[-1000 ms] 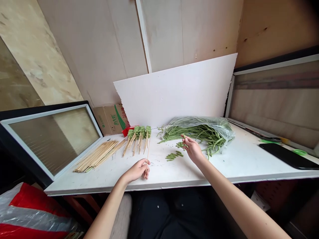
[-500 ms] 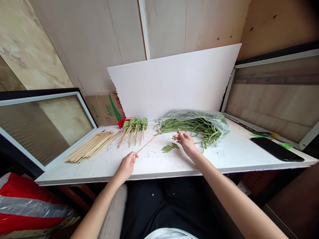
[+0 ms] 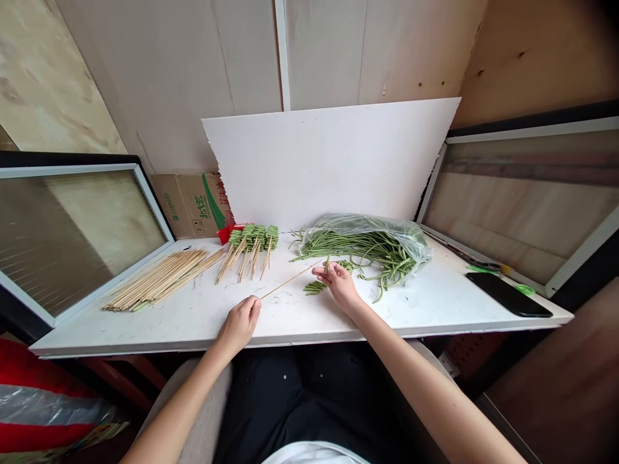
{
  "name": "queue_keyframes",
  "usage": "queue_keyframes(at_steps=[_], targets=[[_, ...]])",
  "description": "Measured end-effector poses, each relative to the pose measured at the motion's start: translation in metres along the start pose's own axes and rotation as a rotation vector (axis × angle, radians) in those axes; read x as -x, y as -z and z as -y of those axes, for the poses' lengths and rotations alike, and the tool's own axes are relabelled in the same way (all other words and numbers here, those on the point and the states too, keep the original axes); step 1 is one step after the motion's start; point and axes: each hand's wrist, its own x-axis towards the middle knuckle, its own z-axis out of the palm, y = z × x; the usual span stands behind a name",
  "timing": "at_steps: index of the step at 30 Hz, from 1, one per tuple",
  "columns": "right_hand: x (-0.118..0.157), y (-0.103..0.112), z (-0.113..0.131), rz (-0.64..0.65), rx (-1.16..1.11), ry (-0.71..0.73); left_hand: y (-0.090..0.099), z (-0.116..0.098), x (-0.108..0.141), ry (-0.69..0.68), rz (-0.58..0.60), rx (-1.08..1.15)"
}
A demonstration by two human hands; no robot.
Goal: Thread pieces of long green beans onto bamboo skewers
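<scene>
Nearer the slim wooden skewer (image 3: 289,281) that the left hand (image 3: 239,323) gripped over the white table (image 3: 300,322) had come the right hand (image 3: 343,285), pinching a green bean piece (image 3: 327,263), while a cardboard carton (image 3: 186,201) showed Chinese lettering (image 3: 203,206).

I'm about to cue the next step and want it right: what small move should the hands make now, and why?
Probably ease the green piece in the right hand onto the tip of the skewer in the left hand. That skewer looks bare and points towards the piece, while the loaded skewers carry similar green pieces.
</scene>
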Motion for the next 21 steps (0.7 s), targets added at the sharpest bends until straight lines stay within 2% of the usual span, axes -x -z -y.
queue_keyframes(at_steps=[3, 8, 15, 21], targets=[[0.0011, -0.0003, 0.0018, 0.023, 0.023, -0.016, -0.0007, -0.0006, 0.0007, -0.005, -0.002, 0.0], [0.0006, 0.0004, 0.0035, -0.027, 0.082, -0.016, -0.0014, -0.0007, 0.0013, 0.007, 0.018, 0.015], [0.0018, 0.0002, 0.0081, 0.006, 0.119, -0.01, -0.0015, -0.0017, 0.002, 0.017, 0.012, 0.002], [0.0, 0.0012, 0.0058, 0.017, 0.074, -0.039, -0.0006, -0.0024, 0.0021, 0.024, 0.01, 0.008]])
